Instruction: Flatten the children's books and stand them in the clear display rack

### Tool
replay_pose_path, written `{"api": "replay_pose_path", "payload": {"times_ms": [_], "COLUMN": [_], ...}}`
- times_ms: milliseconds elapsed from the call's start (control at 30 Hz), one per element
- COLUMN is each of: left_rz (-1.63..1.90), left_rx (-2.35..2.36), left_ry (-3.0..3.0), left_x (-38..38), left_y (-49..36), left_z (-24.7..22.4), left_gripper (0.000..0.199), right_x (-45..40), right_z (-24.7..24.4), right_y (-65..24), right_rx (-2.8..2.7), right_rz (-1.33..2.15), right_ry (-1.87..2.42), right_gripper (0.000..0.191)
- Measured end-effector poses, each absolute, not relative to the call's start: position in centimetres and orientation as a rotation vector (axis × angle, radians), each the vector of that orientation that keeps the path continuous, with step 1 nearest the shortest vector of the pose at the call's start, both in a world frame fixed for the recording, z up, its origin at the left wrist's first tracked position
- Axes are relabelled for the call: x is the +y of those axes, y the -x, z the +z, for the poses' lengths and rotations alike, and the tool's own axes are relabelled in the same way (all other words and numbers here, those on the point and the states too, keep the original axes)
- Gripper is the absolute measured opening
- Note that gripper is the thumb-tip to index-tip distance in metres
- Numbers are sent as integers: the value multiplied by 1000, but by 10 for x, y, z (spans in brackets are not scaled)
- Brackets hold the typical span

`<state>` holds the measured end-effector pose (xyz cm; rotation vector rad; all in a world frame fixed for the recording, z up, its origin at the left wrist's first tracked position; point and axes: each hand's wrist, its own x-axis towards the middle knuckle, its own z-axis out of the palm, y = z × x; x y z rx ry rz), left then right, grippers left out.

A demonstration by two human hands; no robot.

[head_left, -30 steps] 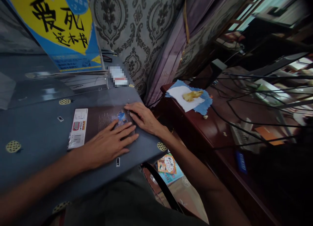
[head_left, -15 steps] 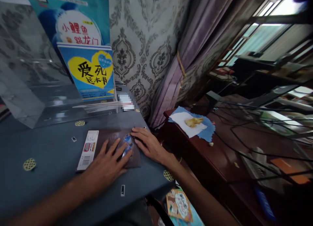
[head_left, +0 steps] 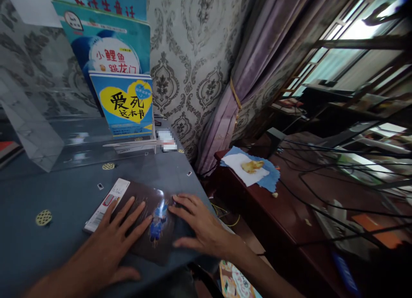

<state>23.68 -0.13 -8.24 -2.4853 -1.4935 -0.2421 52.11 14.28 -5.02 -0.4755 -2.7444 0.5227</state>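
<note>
A dark brown book point(head_left: 138, 242) with a blue figure and a white barcode strip lies tilted on the grey-blue table point(head_left: 67, 255). My left hand point(head_left: 119, 233) rests flat on its left part, fingers spread. At the book's right edge, my right hand point(head_left: 196, 225) touches the cover with its fingertips, thumb held apart. Behind the book, a clear stand point(head_left: 45, 147) holds upright books, the front one point(head_left: 128, 109) blue with a yellow heart.
To the right is a dark red desk point(head_left: 238, 208) with a blue cloth point(head_left: 272, 177), white paper and many black cables. A purple curtain point(head_left: 225, 113) hangs behind. Below the table's edge lies an orange picture book point(head_left: 233, 281).
The brown book has turned and come nearer the table's front edge. My left hand has shifted left, and my right thumb now shows apart from the fingers. The camera view has moved slightly.
</note>
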Motion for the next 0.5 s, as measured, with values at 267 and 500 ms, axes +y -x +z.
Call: {"api": "replay_pose_path", "payload": {"times_ms": [267,500], "left_rz": [-3,-79], "left_rx": [-1745,-1652], "left_ry": [2495,2454], "left_x": [-49,-59], "left_y": [-264,-259], "left_z": [-74,-78], "left_gripper": [100,93], "right_x": [81,66], "right_z": [-72,-83], "right_y": [-531,-527], "right_rx": [-2701,-2390], "right_rz": [288,275], "right_ry": [488,444], "right_gripper": [73,45]}}
